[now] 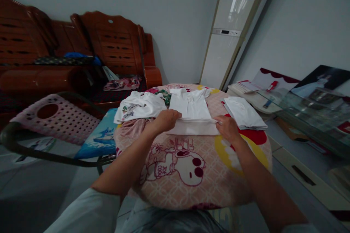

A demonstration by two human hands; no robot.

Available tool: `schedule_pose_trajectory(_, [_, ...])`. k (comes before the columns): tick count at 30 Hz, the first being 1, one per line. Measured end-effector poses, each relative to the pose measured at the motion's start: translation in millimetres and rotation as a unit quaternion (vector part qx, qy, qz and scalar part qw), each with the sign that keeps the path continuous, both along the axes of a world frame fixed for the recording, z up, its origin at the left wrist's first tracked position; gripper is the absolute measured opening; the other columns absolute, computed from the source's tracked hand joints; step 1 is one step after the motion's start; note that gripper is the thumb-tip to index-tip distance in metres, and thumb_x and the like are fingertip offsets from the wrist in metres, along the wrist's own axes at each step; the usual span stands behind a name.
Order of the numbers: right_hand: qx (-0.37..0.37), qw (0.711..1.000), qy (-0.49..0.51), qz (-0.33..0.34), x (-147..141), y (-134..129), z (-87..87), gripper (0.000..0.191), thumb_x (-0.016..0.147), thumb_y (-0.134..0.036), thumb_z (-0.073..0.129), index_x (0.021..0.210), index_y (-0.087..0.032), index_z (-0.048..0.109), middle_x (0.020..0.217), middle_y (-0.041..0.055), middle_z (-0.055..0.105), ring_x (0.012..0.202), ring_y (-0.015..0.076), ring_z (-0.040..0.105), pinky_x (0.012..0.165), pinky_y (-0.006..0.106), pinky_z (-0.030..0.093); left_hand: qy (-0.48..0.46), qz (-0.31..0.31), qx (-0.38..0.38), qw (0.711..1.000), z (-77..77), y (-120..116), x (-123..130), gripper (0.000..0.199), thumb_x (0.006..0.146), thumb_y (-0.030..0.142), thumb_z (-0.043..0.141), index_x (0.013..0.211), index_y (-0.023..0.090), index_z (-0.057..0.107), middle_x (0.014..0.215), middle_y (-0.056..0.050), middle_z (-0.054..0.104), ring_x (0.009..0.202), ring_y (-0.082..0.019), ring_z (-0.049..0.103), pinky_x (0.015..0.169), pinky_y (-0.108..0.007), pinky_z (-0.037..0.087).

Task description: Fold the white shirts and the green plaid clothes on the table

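A small white shirt (188, 106) lies spread on the round table, its collar and sleeves toward the far side. Its near part is doubled over into a flat band. My left hand (168, 119) pinches the left end of that fold, and my right hand (227, 128) pinches the right end. To the left is a rumpled heap of white clothes (143, 105) with a dark print, on top of a dusty pink cloth (133, 127). At the right of the table rests a folded white garment (244, 113).
A pink patterned cloth with a cartoon dog covers the table (216, 185). A chair with a pink woven back (71, 120) stands at the left, before a wooden bench (115, 43). At right is a glass-topped cabinet (306, 116); behind stands a tall white air conditioner (226, 18).
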State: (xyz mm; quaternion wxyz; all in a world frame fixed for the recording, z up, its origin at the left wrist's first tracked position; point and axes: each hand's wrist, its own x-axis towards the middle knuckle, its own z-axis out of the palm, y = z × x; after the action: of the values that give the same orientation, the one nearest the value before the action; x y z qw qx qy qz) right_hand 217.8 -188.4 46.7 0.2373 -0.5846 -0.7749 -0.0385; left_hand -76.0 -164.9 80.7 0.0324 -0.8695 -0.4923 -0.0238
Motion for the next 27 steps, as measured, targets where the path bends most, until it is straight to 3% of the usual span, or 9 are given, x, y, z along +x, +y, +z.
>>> schedule_pose_trajectory(4, [0.018, 0.998, -0.024, -0.062, -13.9, 69.3, 20.2, 0.039, 0.08, -0.009, 0.05, 0.112, -0.016, 0.072, 0.107, 0.0116, 0.073, 0.099, 0.0253, 0.065, 0.09, 0.034, 0.047, 0.006, 0.035, 0.026, 0.999, 12.1, 72.5, 4.4, 0.042, 0.082, 0.003, 0.046, 0.115, 0.018, 0.067, 0.11, -0.012, 0.069, 0.106, -0.024, 0.063, 0.087, -0.032, 0.049])
schedule_pose_trajectory(7, [0.061, 0.997, -0.01, -0.057, -21.6, 98.6, 20.8, 0.045, 0.081, -0.01, 0.051, 0.124, -0.014, 0.065, 0.115, 0.0148, 0.07, 0.107, 0.0284, 0.061, 0.097, 0.041, 0.044, -0.006, 0.066, 0.072, 0.995, 7.9, 101.0, 6.8, 0.042, 0.084, 0.004, 0.045, 0.122, 0.012, 0.062, 0.119, -0.016, 0.065, 0.111, -0.025, 0.061, 0.094, -0.036, 0.046])
schedule_pose_trajectory(10, [0.054, 0.998, -0.002, -0.036, -24.0, 95.8, 0.9, 0.04, 0.083, -0.01, 0.049, 0.12, -0.011, 0.066, 0.115, 0.0166, 0.069, 0.109, 0.0283, 0.059, 0.1, 0.041, 0.042, -0.044, 0.036, 0.068, 0.996, -12.8, 94.4, 8.8, 0.043, 0.087, 0.013, 0.05, 0.13, 0.012, 0.056, 0.131, -0.016, 0.06, 0.119, -0.023, 0.058, 0.103, -0.035, 0.042])
schedule_pose_trajectory(14, [-0.003, 0.999, -0.021, 0.039, -23.5, 60.5, -40.7, 0.037, 0.081, -0.007, 0.048, 0.111, -0.011, 0.069, 0.112, 0.0133, 0.071, 0.107, 0.0236, 0.061, 0.099, 0.033, 0.043, -0.035, -0.084, -0.011, 0.996, -54.1, 59.9, 9.5, 0.05, 0.085, 0.024, 0.058, 0.135, 0.016, 0.052, 0.14, -0.012, 0.055, 0.127, -0.021, 0.053, 0.107, -0.03, 0.039])
schedule_pose_trajectory(18, [-0.013, 0.992, -0.066, 0.111, -27.9, 34.5, -62.2, 0.044, 0.078, -0.007, 0.051, 0.121, -0.01, 0.064, 0.121, 0.0133, 0.067, 0.111, 0.0228, 0.058, 0.101, 0.032, 0.041, -0.012, -0.083, -0.005, 0.996, -77.4, 44.6, 11.0, 0.05, 0.084, 0.014, 0.055, 0.134, 0.015, 0.054, 0.137, -0.013, 0.058, 0.124, -0.023, 0.057, 0.104, -0.032, 0.043])
schedule_pose_trajectory(22, [-0.04, 0.989, -0.128, 0.067, -32.9, 36.9, -54.3, 0.035, 0.085, -0.007, 0.044, 0.107, -0.012, 0.07, 0.106, 0.0138, 0.071, 0.101, 0.0233, 0.061, 0.092, 0.032, 0.043, 0.009, -0.042, 0.013, 0.999, -72.3, 50.4, 16.2, 0.044, 0.089, 0.009, 0.045, 0.129, 0.018, 0.06, 0.124, -0.011, 0.067, 0.11, -0.023, 0.065, 0.092, -0.034, 0.05])
schedule_pose_trajectory(27, [-0.06, 0.993, -0.103, 0.014, -16.6, 33.4, -21.0, 0.025, 0.08, -0.01, 0.05, 0.088, -0.016, 0.073, 0.092, 0.0104, 0.073, 0.089, 0.0212, 0.064, 0.077, 0.027, 0.042, 0.016, -0.063, 0.019, 0.998, -51.9, 39.1, 27.5, 0.042, 0.089, 0.008, 0.045, 0.124, 0.02, 0.065, 0.105, -0.013, 0.072, 0.096, -0.024, 0.069, 0.084, -0.035, 0.051])
